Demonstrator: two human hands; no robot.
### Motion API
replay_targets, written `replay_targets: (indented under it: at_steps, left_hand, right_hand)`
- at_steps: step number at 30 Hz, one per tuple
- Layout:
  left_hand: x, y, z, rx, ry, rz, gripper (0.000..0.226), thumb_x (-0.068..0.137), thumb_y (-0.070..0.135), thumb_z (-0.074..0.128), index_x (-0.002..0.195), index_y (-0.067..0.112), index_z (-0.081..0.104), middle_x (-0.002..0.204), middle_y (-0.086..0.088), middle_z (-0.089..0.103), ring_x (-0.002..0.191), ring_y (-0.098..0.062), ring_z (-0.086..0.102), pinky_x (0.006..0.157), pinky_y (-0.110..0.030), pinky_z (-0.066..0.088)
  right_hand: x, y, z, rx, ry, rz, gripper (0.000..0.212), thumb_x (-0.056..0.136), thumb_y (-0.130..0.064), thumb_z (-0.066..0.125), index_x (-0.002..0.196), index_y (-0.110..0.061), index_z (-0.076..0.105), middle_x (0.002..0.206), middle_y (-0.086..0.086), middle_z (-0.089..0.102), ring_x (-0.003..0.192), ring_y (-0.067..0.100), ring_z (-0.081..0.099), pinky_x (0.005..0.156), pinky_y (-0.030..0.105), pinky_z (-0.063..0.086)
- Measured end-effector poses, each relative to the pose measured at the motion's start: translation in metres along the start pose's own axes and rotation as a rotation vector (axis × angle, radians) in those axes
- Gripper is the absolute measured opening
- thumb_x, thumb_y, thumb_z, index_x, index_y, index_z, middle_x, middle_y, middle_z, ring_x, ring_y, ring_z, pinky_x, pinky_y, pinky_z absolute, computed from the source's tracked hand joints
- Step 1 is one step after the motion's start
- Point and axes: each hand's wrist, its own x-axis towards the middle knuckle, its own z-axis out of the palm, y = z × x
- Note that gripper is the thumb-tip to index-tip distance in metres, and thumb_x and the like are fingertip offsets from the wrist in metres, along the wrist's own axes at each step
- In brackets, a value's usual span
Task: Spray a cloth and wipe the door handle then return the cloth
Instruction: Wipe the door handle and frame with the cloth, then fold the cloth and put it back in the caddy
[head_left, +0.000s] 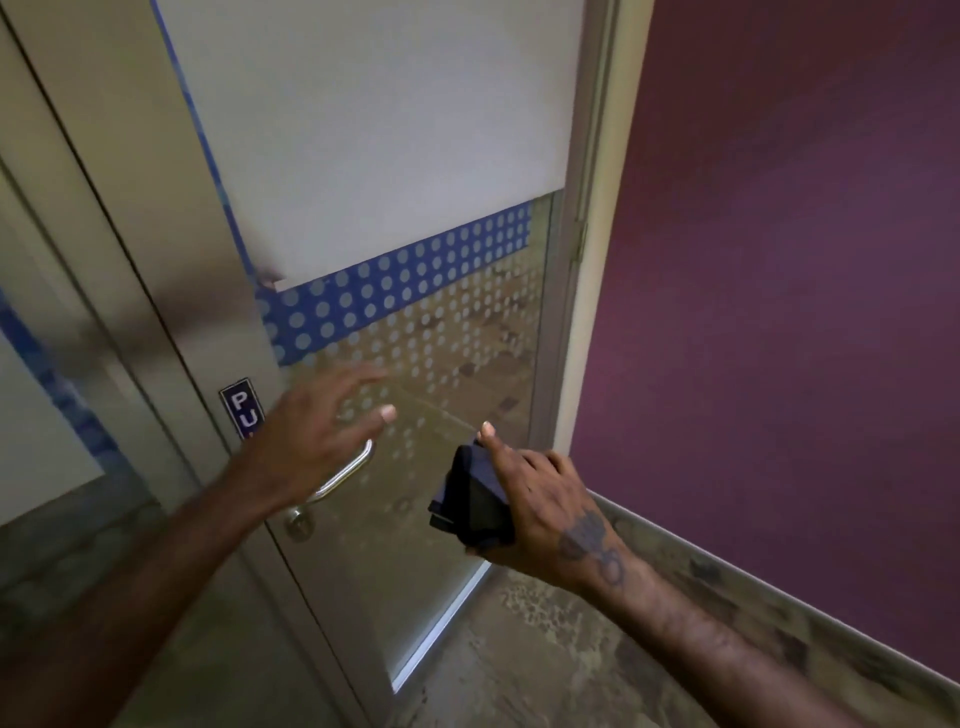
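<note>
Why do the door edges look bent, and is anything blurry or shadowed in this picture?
Head view: the wide-angle lens bows the grey metal door frame. The open left hand is smeared by motion blur at its fingertips, half hiding the curved steel door handle. The right hand, holding the folded dark cloth, is sharper. A soft shadow falls across the door's left side.

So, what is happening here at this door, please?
A person stands at a glass door with a metal handle. The right hand holds a folded dark cloth just beside the handle, not touching it. The left hand is open, fingers spread, in front of the handle. No spray bottle is in view.
</note>
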Motion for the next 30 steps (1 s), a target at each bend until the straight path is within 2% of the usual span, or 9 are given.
replay_targets:
  at_steps: [3, 6, 10, 16, 19, 21, 23, 25, 30]
  left_hand:
    - [-0.022, 0.031, 0.069, -0.427, -0.327, -0.115, 0.081, 0.080, 0.064, 0.068, 0.153, 0.043, 0.040, 0.152, 0.017, 0.046, 0.142, -0.001, 0.044, 0.107, -0.019, 0.037]
    - [-0.031, 0.053, 0.119, -0.821, -0.461, -0.196, 0.110, 0.067, 0.058, 0.079, 0.161, 0.042, 0.024, 0.155, 0.018, 0.038, 0.140, 0.006, 0.044, 0.103, -0.011, 0.044]
    - [-0.032, 0.079, 0.163, -1.010, -0.563, -0.158, 0.097, 0.063, 0.044, 0.087, 0.145, 0.050, 0.037, 0.140, 0.028, 0.052, 0.117, 0.026, 0.055, 0.088, -0.002, 0.050]
    - [-0.049, 0.139, 0.219, -1.100, -0.761, -0.095, 0.101, 0.061, 0.042, 0.091, 0.151, 0.040, 0.047, 0.151, 0.009, 0.057, 0.136, -0.004, 0.056, 0.105, -0.029, 0.055]
    - [-0.068, 0.182, 0.242, -1.158, -0.837, -0.095, 0.078, 0.061, 0.038, 0.091, 0.132, 0.038, 0.060, 0.128, 0.007, 0.075, 0.113, -0.005, 0.073, 0.080, -0.020, 0.062]
    - [-0.081, 0.211, 0.255, -1.191, -0.895, -0.110, 0.072, 0.061, 0.038, 0.092, 0.126, 0.036, 0.061, 0.122, 0.009, 0.077, 0.107, -0.006, 0.075, 0.077, -0.022, 0.063]
    - [-0.095, 0.241, 0.266, -1.215, -0.962, -0.119, 0.077, 0.060, 0.036, 0.092, 0.129, 0.027, 0.060, 0.121, 0.004, 0.078, 0.108, -0.011, 0.076, 0.079, -0.025, 0.064]
    - [-0.109, 0.274, 0.277, -1.220, -1.033, -0.099, 0.077, 0.065, 0.031, 0.090, 0.133, 0.019, 0.057, 0.123, -0.004, 0.076, 0.111, -0.017, 0.075, 0.082, -0.028, 0.064]
    - [-0.162, 0.361, 0.304, -1.206, -1.210, -0.002, 0.072, 0.069, 0.036, 0.089, 0.130, 0.015, 0.058, 0.121, -0.007, 0.077, 0.112, -0.020, 0.075, 0.082, -0.028, 0.063]
  right_hand:
    - [-0.023, -0.008, -0.019, -0.062, 0.003, 0.058, 0.127, 0.070, -0.067, 0.064, 0.153, -0.015, -0.016, 0.148, 0.002, 0.051, 0.114, 0.022, 0.059, 0.093, 0.043, 0.044]
    - [-0.049, -0.011, -0.035, -0.137, -0.034, 0.104, 0.129, 0.068, -0.068, 0.066, 0.153, -0.012, -0.014, 0.149, 0.001, 0.049, 0.119, 0.021, 0.057, 0.096, 0.043, 0.040]
    - [-0.087, -0.014, -0.050, -0.219, -0.037, 0.189, 0.130, 0.065, -0.070, 0.066, 0.155, -0.009, -0.006, 0.138, 0.002, 0.057, 0.114, 0.023, 0.061, 0.095, 0.047, 0.044]
    - [-0.175, -0.021, -0.083, -0.332, -0.082, 0.347, 0.129, 0.059, -0.076, 0.068, 0.156, -0.017, 0.006, 0.154, 0.001, 0.040, 0.129, 0.020, 0.051, 0.106, 0.045, 0.035]
    - [-0.230, -0.027, -0.104, -0.100, 0.060, 0.599, 0.112, 0.071, -0.078, 0.060, 0.156, -0.032, 0.004, 0.162, -0.009, 0.022, 0.148, 0.007, 0.026, 0.116, 0.026, 0.019]
    - [-0.271, -0.031, -0.114, 0.120, 0.335, 0.886, 0.087, 0.078, -0.073, 0.057, 0.150, -0.036, 0.023, 0.155, -0.015, 0.031, 0.145, 0.003, 0.028, 0.113, 0.010, 0.022]
    - [-0.315, -0.037, -0.124, 0.351, 0.536, 1.192, 0.069, 0.080, -0.075, 0.055, 0.138, -0.041, 0.039, 0.145, -0.014, 0.046, 0.136, 0.008, 0.045, 0.104, 0.014, 0.037]
    - [-0.358, -0.048, -0.132, 0.644, 0.606, 1.406, 0.072, 0.072, -0.075, 0.059, 0.134, -0.041, 0.047, 0.140, -0.011, 0.056, 0.123, 0.004, 0.057, 0.093, 0.017, 0.048]
    - [-0.452, -0.085, -0.159, 0.992, 0.870, 1.549, 0.050, 0.085, -0.051, 0.068, 0.126, -0.023, 0.066, 0.122, 0.000, 0.073, 0.113, 0.018, 0.068, 0.085, 0.025, 0.056]
